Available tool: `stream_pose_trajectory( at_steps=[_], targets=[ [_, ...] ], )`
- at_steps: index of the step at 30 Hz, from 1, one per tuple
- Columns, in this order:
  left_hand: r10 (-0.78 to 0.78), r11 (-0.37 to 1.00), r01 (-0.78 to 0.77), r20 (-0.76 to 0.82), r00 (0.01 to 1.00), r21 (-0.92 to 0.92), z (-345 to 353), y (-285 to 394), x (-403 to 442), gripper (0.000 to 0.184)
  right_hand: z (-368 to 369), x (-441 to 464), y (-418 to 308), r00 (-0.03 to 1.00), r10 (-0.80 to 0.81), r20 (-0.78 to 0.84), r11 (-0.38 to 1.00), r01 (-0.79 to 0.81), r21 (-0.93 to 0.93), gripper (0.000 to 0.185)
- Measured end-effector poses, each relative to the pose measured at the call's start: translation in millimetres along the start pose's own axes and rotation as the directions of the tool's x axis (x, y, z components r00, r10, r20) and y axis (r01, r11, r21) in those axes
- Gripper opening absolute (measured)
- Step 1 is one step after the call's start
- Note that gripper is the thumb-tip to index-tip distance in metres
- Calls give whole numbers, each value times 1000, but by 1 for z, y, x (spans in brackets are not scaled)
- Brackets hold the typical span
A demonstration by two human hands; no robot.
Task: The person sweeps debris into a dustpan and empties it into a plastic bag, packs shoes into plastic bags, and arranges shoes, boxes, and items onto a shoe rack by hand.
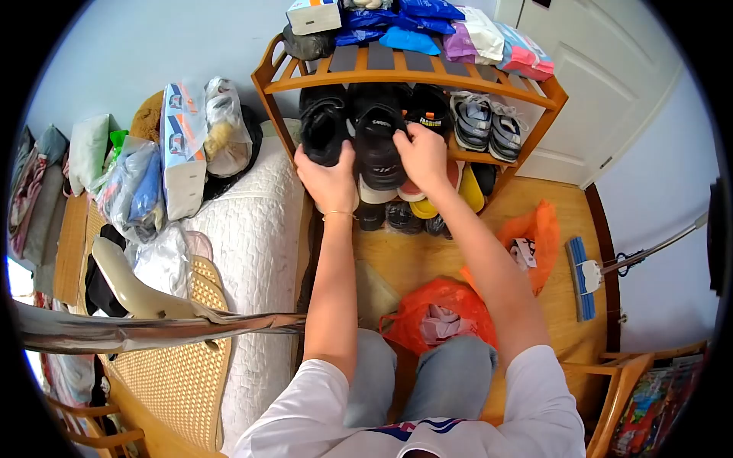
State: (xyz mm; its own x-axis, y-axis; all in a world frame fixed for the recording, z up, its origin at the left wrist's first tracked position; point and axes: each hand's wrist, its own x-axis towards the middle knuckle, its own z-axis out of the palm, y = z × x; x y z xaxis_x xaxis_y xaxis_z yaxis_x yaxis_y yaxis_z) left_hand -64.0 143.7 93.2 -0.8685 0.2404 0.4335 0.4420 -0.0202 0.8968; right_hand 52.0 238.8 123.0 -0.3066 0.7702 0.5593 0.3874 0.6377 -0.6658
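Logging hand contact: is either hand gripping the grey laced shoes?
No, the left hand and right hand are both on black shoes, left of the grey shoes.

Here we have a pale blue wall [191,46] rising beyond the fingers [413,132], a brown slatted wooden rack [405,77] just ahead of them, a white panelled door [603,88] to their right, a white quilted bed [258,244] left, honey-coloured wooden flooring [424,256] below!
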Motion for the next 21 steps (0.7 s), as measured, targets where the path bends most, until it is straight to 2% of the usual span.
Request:
stream_pose_trajectory(
  at_steps=[1,2,3,5,7,9,10,11,13,15,17,19,20,21],
  targets=[
    [-18,999,16,-47,999,-36,-1,-3,4,74,7,0,-3,995,-76,-71,997,78,15,29],
    [80,997,-81,-133,988,2,-4,-10,9,64,13,1,-6,993,-94,-74,996,94,3,29],
    [47,999,-49,-163,986,-2,-9,-5,11,60,19,3,-13,990,-119,-78,993,120,12,29],
    [162,987,-157,-149,976,44,-15,7,15,61,20,10,-23,998,-54,25,998,54,-16,30],
    [229,961,-204,-124,966,185,-8,2,14,72,26,17,-17,998,-55,35,998,55,-20,31],
    [220,961,-194,-120,968,199,0,-1,8,75,25,23,-10,994,-73,80,993,80,-91,30],
    [273,926,-222,-133,953,305,4,-3,5,75,23,23,-7,988,-94,126,984,112,-142,30],
    [327,879,-247,-139,935,408,6,-4,2,76,22,25,-4,988,-94,124,983,111,-144,30],
    [338,870,-275,-88,937,408,10,-7,12,77,21,27,-3,996,-67,62,983,76,-168,31],
    [36,977,-51,74,997,208,15,-6,30,79,22,28,-7,999,40,22,981,-35,-191,31],
    [44,968,-64,87,995,245,14,-9,33,80,29,27,-5,999,25,-22,990,-28,-136,34],
    [47,923,-42,-5,999,382,15,-15,35,78,38,24,-9,1000,0,-2,988,-1,-152,37],
    [87,943,-74,-26,996,326,14,-26,36,80,43,21,-12,1000,-21,16,985,23,-170,40],
    [55,988,-50,-29,998,147,13,-30,38,79,47,18,-15,998,-28,59,982,38,-184,46]
  ],
)
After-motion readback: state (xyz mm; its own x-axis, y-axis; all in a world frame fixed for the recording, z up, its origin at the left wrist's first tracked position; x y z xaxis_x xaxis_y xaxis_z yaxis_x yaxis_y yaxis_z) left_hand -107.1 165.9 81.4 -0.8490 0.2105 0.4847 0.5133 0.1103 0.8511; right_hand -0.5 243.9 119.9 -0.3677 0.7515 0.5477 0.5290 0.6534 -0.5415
